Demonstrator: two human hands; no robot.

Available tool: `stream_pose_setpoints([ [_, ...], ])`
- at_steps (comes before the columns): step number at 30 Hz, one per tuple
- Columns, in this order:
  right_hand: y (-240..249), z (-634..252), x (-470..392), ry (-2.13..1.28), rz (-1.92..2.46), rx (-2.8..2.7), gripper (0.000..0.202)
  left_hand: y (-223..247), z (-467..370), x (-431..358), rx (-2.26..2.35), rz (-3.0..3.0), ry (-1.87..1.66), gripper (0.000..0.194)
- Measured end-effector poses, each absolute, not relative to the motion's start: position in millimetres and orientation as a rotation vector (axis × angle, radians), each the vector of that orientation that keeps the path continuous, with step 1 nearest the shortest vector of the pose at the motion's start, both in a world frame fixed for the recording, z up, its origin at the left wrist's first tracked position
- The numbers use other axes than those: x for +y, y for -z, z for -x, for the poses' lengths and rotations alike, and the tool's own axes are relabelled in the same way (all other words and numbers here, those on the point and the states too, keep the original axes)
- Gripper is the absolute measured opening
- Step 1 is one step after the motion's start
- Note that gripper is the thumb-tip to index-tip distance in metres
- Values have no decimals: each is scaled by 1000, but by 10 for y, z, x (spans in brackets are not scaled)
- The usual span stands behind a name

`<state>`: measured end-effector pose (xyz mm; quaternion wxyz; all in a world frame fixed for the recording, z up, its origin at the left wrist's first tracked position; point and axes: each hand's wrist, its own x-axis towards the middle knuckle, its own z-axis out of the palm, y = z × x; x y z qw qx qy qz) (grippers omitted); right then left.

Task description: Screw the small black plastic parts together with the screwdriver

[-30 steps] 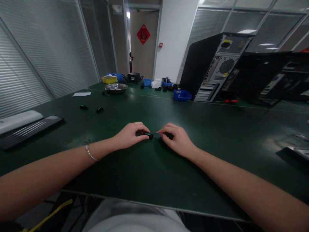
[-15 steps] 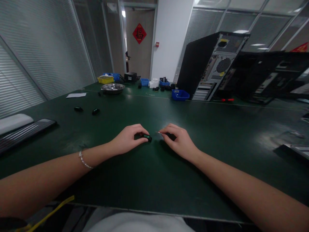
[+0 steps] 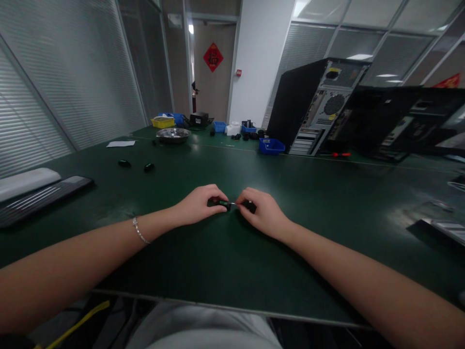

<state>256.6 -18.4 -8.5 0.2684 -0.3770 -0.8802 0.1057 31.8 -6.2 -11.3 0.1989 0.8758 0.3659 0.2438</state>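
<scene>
My left hand (image 3: pixel 199 206) is closed on a small black device (image 3: pixel 225 205) with green marks on its face, held low over the table. Between the pinched fingers of my right hand (image 3: pixel 264 212) is a thin metal tool (image 3: pixel 233 203); most of it is hidden, and I cannot tell its kind. Its tip points left and meets the right end of the device, or comes very close to it. Further left on the table lie two similar small black pieces (image 3: pixel 148 167).
The green table (image 3: pixel 232 261) carries a keyboard (image 3: pixel 47 201) at left, a metal bowl (image 3: pixel 173 135), a yellow bin (image 3: pixel 162 123) and a blue bin (image 3: pixel 271 146) at the back. A computer tower (image 3: pixel 312 106) stands back right. A sheet of paper (image 3: pixel 121 144) lies back left.
My two hands have come closer together. The metal tool's tip, apart from the black device before, is now at its right end. The whole view has shifted slightly.
</scene>
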Motion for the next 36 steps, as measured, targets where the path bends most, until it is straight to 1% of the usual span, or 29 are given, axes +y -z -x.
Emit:
stream_pose_setpoints([
  [6, 69, -2594, -170, -282, 1025, -2371, 10, 90, -331, -83, 1034, -2415, -694, 19],
  [13, 48, -2571, -213, -257, 1011, -2393, 11, 105, -338, -98, 1002, -2421, -737, 19],
  [18, 44, -2559, -227, -213, 1026, -2413, 11, 116, -339, -93, 998, -2444, -721, 22],
  [23, 51, -2544, -227, -191, 1045, -2413, 10, 114, -342, -86, 991, -2422, -734, 19],
  [28, 68, -2532, -217, -221, 1042, -2393, 10, 86, -358, -102, 1000, -2405, -729, 17],
  [36, 89, -2501, -226, -237, 1009, -2382, 11, 82, -374, -117, 1005, -2440, -707, 19],
])
